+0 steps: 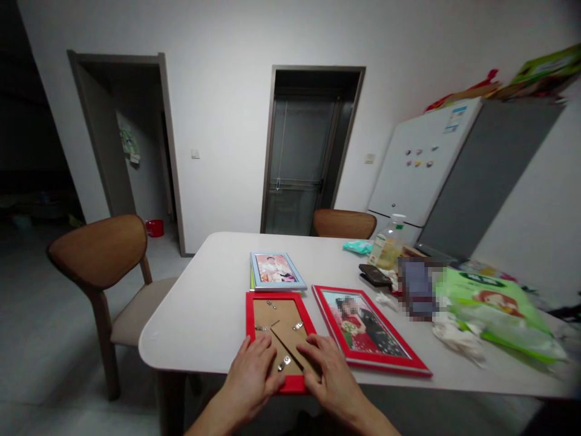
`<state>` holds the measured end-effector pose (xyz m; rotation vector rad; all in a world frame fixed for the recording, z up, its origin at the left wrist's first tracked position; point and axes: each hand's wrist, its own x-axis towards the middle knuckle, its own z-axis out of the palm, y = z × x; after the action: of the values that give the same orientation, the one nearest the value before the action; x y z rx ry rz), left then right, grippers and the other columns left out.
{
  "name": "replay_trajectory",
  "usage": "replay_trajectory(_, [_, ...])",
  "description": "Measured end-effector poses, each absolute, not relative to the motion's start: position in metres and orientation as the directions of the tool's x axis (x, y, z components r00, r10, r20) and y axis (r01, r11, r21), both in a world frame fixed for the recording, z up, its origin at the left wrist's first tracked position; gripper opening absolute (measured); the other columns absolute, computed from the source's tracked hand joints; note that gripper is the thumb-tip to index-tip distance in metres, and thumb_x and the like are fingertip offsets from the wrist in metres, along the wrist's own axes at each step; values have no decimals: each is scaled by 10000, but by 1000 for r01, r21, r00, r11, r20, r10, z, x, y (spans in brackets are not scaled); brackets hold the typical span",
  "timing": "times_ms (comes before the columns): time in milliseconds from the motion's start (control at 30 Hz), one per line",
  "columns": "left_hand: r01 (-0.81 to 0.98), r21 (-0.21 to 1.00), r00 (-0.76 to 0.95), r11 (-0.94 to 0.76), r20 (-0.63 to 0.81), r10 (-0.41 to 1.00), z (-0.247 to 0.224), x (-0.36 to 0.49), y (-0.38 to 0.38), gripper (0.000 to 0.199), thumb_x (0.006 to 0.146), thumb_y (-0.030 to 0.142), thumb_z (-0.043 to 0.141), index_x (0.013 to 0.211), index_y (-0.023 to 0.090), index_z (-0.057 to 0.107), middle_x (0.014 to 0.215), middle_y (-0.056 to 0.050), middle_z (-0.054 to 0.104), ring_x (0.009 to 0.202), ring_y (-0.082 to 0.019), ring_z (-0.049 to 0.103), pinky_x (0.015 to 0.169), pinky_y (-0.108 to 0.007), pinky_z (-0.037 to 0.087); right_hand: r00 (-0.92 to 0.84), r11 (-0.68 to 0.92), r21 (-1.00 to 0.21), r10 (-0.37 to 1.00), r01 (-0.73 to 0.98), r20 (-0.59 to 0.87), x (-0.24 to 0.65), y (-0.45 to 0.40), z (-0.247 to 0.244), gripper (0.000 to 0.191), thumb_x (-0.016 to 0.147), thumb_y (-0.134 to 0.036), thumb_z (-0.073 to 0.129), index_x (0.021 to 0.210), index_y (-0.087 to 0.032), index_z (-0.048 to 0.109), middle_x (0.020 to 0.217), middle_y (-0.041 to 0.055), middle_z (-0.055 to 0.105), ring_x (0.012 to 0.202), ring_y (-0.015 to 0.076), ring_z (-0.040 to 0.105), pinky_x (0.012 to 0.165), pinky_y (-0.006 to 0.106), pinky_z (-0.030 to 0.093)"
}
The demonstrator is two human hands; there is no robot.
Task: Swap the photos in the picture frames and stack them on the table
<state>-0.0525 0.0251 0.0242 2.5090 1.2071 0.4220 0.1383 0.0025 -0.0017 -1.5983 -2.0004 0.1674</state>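
Observation:
A red picture frame [295, 384] lies face down at the table's front edge, its brown backing board [267, 312] showing with metal clips and a dark stand slit. My left hand [253, 375] rests on its lower left side, fingers apart. On the lower right side lies my right hand [330, 370], its fingers spread over the board and rim. Neither hand is wrapped round anything. To the right, a larger red frame [363, 327] lies face up with a photo of two people. A light blue frame [276, 270] with a photo lies just beyond the face-down one.
On the white table [195, 315], the right side holds a bottle [387, 245], a black wallet-like item [374, 275], crumpled tissues [458, 339] and a green package [494, 297]. Wooden chairs stand at the left [102, 254] and far side [345, 224]. A fridge [422, 160] stands behind.

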Motion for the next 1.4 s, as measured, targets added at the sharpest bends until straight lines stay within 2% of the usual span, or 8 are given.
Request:
replay_trajectory(133, [680,427,615,-597,111,780,20,-63,21,549,673,419,587,1131,146,457,1273,-128,390,1191,-255,303,1000,-463,163,-112,252,-415,936,874,333,137,3,2,344,639,-214,477,966,-213,584,1028,75,507,972,213,422,854,341,329])
replay_trajectory(300, [649,473,612,-596,140,778,13,-71,20,385,646,315,628,985,164,528,1253,-103,422,1182,-224,322,996,-409,217,-107,220,-369,947,903,302,141,19,10,298,704,-220,423,947,-204,595,978,72,529,934,195,443,828,312,327])
replay_trajectory(400, [659,482,595,-577,135,792,14,-71,20,371,636,316,637,959,162,540,1237,-108,441,1167,-228,344,992,-401,229,-74,164,-295,953,941,293,144,35,13,319,741,-205,375,993,-203,572,946,72,520,902,187,448,801,304,330])
replay_trajectory(533, [676,482,574,-558,130,808,18,-68,20,412,623,341,647,982,168,543,1219,-100,463,1146,-240,372,977,-398,257,-72,137,-229,960,964,272,143,49,16,275,764,-226,367,893,-177,605,930,80,497,883,184,444,797,293,324])
replay_trajectory(867, [690,479,533,-542,170,829,16,-66,18,511,617,333,653,1073,161,501,1170,-89,508,1096,-235,425,942,-379,306,-147,214,-285,959,934,241,144,45,18,323,806,-230,303,741,-145,608,883,75,500,816,148,480,767,258,357])
replay_trajectory(1067, [679,478,554,-557,166,816,15,-68,19,388,638,342,627,978,170,552,1194,-92,488,1108,-244,414,947,-384,307,-266,357,-277,910,892,317,126,23,22,267,768,-227,385,939,-211,590,1061,76,487,975,195,428,836,336,330])
replay_trajectory(1200, [685,482,539,-546,169,825,13,-68,20,431,635,354,632,1007,157,542,1190,-107,488,1089,-249,430,935,-378,326,-443,515,-323,854,794,272,111,3,28,247,760,-201,397,858,-248,618,1011,47,509,953,179,434,822,328,342])
replay_trajectory(1400, [678,497,540,-542,164,826,11,-68,20,415,627,356,637,985,164,554,1196,-99,485,1100,-243,421,940,-364,320,-458,526,-337,849,781,264,111,-6,29,239,759,-196,412,836,-248,632,1001,40,529,953,179,423,821,336,336])
